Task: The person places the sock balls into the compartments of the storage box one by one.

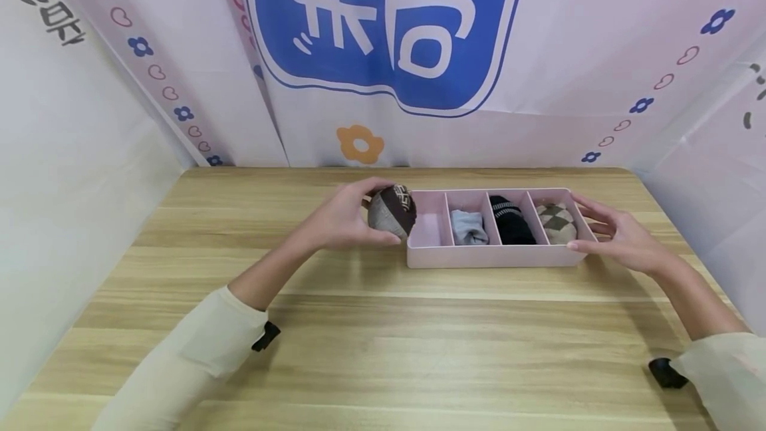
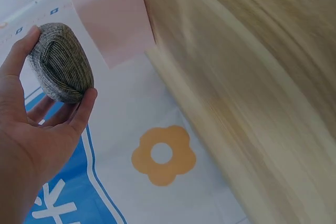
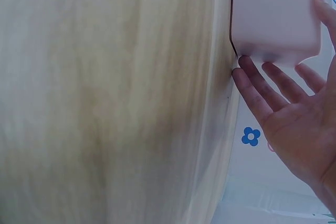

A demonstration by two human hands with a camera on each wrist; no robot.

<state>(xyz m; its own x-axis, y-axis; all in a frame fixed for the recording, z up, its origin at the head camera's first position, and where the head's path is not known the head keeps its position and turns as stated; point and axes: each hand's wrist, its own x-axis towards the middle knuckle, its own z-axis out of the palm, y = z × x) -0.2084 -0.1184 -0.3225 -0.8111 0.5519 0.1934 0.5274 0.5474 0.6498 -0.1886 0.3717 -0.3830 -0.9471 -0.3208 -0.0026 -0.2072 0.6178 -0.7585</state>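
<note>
My left hand [image 1: 347, 215] holds a rolled pair of grey and dark brown socks [image 1: 391, 213] between thumb and fingers, at the left end of a pink divided storage box [image 1: 493, 257]. The left wrist view shows the ribbed grey side of the socks [image 2: 62, 64], with the fingers under them. At the box's right end, my right hand [image 1: 625, 238] grips the end, thumb at the front corner and fingers against the end wall. Inside the box, from left, come a bare compartment [image 1: 427, 228], light blue rolled socks [image 1: 469, 226], black ones [image 1: 510, 221] and beige argyle ones [image 1: 556, 222].
The box stands on a wood-grain table [image 1: 383, 338], toward its back edge. Printed white sheeting [image 1: 538, 138] hangs behind the table and along both sides. Each sleeve carries a black strap piece [image 1: 266, 336] near the cuff.
</note>
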